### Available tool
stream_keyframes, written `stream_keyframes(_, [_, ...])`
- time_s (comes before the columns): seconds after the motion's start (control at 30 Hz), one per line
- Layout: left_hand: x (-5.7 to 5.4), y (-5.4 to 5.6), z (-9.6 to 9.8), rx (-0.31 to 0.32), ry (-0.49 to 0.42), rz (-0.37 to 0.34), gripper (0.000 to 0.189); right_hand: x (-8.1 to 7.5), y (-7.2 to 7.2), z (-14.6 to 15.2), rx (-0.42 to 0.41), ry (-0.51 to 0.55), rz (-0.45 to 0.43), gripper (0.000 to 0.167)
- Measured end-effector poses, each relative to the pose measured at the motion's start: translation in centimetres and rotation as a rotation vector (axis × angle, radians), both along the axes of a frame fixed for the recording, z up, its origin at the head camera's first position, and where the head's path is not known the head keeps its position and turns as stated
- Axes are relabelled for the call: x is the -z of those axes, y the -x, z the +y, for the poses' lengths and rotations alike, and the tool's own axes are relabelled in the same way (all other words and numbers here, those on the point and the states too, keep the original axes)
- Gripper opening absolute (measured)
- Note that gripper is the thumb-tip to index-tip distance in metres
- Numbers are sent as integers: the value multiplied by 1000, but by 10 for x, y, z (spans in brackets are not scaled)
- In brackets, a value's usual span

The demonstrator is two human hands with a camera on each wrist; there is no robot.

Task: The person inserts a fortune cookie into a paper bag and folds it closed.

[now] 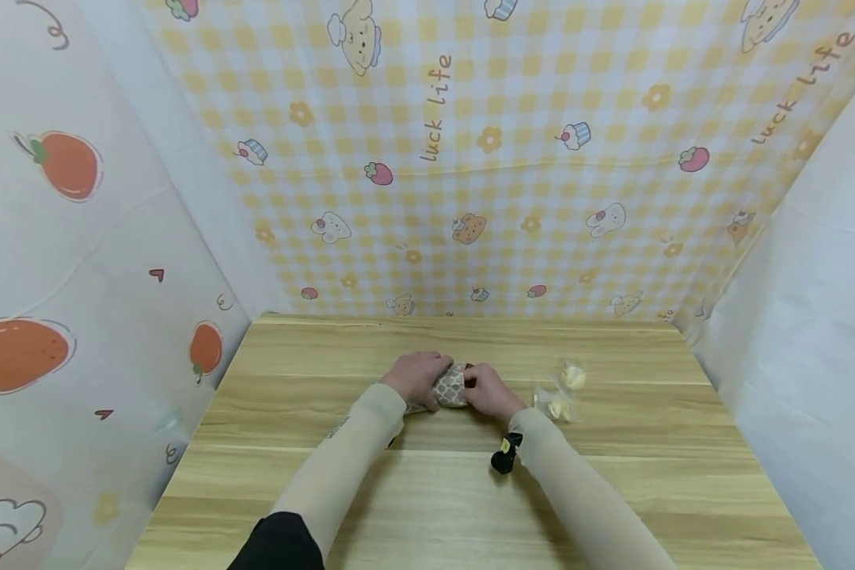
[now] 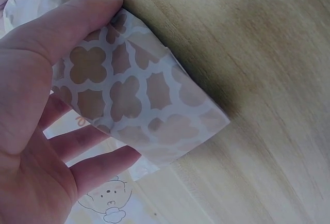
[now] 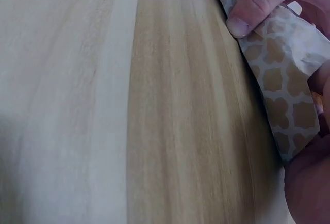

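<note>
A paper bag (image 1: pixel 450 386) with a tan and white lattice pattern lies on the table between both hands. My left hand (image 1: pixel 419 378) grips its left part. In the left wrist view the thumb presses the top of the bag (image 2: pixel 129 95), while the other fingers reach underneath. At the bag's right end, my right hand (image 1: pixel 493 391) holds the edge with curled fingers. Something dark brown shows between that hand and the bag, too covered to name. The right wrist view catches the bag's end (image 3: pixel 283 95) and part of the right hand (image 3: pixel 312 188); its fingertips are partly hidden.
Two clear packets with pale yellow pieces lie right of the right hand, one nearer (image 1: pixel 557 407) and one farther (image 1: pixel 573 375). The wooden table (image 1: pixel 456 507) meets a checked cloth (image 1: pixel 499 261) behind, and white sheets hang at both sides.
</note>
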State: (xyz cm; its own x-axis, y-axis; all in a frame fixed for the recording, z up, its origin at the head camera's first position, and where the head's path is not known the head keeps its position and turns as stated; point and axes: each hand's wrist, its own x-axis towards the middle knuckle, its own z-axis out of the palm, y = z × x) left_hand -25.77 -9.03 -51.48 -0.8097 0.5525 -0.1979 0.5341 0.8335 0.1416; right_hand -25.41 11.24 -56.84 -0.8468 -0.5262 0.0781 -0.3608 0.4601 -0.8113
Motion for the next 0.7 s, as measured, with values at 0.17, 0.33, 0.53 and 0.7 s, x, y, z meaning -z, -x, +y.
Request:
stream_keyframes(0.17, [-1,-1,0,2,-9,3,77,-1,0,0,-16,-10,-33,17])
stream_keyframes(0.33, [-2,0,0,7,-14,15,76,-3,-1,1,-56,-19,-106,15])
stream_keyframes(0.53, [-2,0,-1,13,-30,15,75,-7,-1,2,-95,-4,-170,17])
stream_keyframes(0.7, [-3,-1,0,9,-28,5,76,-8,0,4,-109,7,-204,20])
